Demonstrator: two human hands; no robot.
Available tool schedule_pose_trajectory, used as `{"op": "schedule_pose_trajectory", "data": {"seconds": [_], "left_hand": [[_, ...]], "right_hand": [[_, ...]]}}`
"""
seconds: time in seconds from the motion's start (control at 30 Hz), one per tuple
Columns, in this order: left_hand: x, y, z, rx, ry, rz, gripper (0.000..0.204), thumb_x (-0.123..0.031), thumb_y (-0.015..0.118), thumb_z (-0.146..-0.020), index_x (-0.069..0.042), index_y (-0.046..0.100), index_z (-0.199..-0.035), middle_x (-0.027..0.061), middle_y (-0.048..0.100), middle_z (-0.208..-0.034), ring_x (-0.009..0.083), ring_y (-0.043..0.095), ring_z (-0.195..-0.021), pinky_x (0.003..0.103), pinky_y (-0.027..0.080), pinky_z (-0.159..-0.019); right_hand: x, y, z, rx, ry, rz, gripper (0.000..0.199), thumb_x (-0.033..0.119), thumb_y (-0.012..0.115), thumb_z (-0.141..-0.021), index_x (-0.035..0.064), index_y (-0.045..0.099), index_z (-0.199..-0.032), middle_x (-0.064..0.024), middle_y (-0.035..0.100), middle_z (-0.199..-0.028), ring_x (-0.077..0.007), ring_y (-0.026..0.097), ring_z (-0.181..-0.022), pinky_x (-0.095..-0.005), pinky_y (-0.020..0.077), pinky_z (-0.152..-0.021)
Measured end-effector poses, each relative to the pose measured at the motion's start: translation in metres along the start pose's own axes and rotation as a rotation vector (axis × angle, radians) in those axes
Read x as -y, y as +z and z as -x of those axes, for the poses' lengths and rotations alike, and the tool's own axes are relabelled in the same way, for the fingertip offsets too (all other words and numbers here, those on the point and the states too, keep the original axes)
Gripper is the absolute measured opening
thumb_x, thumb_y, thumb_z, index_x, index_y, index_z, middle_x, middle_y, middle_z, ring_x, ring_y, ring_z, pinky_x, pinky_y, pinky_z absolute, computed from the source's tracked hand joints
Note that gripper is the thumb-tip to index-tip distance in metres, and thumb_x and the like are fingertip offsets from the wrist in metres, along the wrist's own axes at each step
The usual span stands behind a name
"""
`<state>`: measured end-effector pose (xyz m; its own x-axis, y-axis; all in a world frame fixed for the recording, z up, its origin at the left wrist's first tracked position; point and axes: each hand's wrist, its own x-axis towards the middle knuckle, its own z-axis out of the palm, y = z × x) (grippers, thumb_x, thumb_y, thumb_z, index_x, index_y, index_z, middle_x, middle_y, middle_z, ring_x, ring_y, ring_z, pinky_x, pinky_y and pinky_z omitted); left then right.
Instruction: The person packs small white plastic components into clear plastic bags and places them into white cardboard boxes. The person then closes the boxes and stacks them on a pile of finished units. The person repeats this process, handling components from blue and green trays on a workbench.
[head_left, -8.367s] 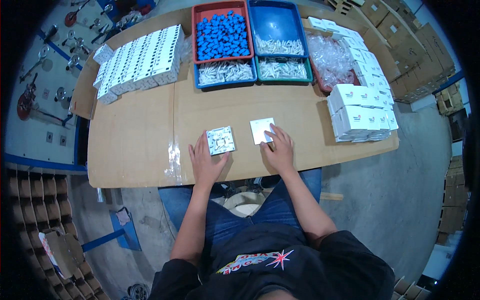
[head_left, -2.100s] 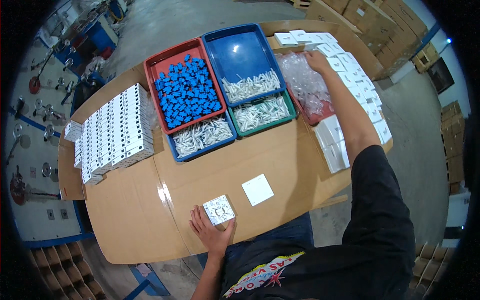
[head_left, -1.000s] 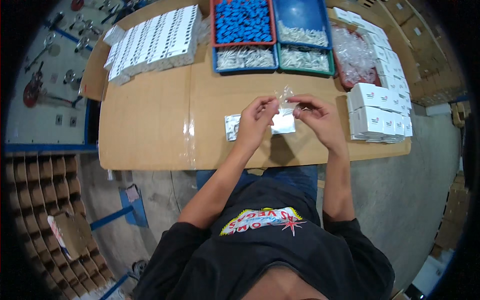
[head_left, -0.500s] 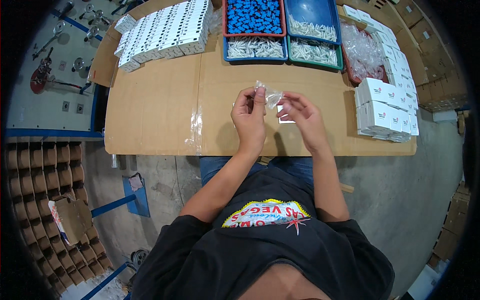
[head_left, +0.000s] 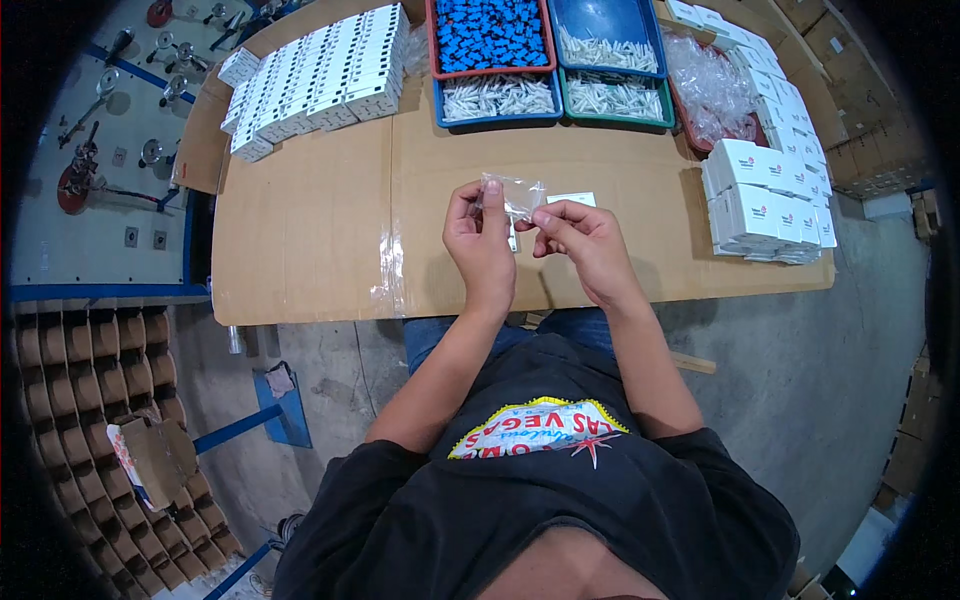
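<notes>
both hands are pinching a small clear plastic bag (head_left: pixel 520 196) and holding it up over the cardboard-covered counter (head_left: pixel 310 220). the left hand (head_left: pixel 482 240) is gripping the bag's left edge between thumb and fingers; the right hand (head_left: pixel 585 240) is gripping its right edge. beyond the bag, trays of blue plastic pieces (head_left: pixel 487 32) and white pieces (head_left: pixel 497 97) are sitting at the counter's far edge. white cartons (head_left: pixel 765 200) are stacked right of the bag.
</notes>
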<state>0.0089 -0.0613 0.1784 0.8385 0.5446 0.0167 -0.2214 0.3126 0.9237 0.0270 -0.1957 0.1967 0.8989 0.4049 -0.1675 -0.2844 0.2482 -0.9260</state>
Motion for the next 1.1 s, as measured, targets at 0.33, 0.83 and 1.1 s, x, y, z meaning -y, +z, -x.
{"op": "schedule_pose_trajectory", "data": {"seconds": [0.33, 0.83, 1.1], "left_hand": [[-0.001, -0.012, -0.003, 0.052, -0.131, 0.067, 0.019, -0.022, 0.063, -0.105, -0.003, 0.063, -0.105, -0.0029, 0.055, -0.080, 0.0047, 0.044, -0.063, 0.022, 0.039, -0.058], [-0.012, -0.030, -0.018, 0.060, 0.120, -0.168, 0.038, -0.014, 0.066, -0.098, -0.001, 0.053, -0.132, 0.0103, 0.060, -0.119, 0.0128, 0.059, -0.087, 0.026, 0.046, -0.085], [-0.022, -0.035, -0.024, 0.556, -0.044, -0.412, 0.029, -0.009, 0.076, -0.092, -0.001, 0.068, -0.118, 0.0059, 0.069, -0.113, 0.0121, 0.063, -0.103, 0.027, 0.048, -0.092]], "right_hand": [[-0.007, 0.003, -0.002, 0.006, -0.114, 0.152, 0.010, 0.008, 0.067, -0.099, -0.0023, 0.068, -0.100, -0.0036, 0.068, -0.084, -0.0088, 0.063, -0.074, -0.0252, 0.0530, -0.068], [-0.006, -0.013, -0.004, 0.010, -0.123, 0.223, 0.007, 0.005, 0.068, -0.097, -0.0017, 0.069, -0.099, -0.0050, 0.072, -0.093, -0.0070, 0.062, -0.073, -0.0228, 0.0528, -0.064], [-0.012, -0.019, -0.005, 0.047, -0.230, 0.697, 0.017, 0.017, 0.072, -0.094, 0.0005, 0.069, -0.095, -0.0028, 0.068, -0.082, -0.0078, 0.061, -0.072, -0.0255, 0.0491, -0.062]]}}
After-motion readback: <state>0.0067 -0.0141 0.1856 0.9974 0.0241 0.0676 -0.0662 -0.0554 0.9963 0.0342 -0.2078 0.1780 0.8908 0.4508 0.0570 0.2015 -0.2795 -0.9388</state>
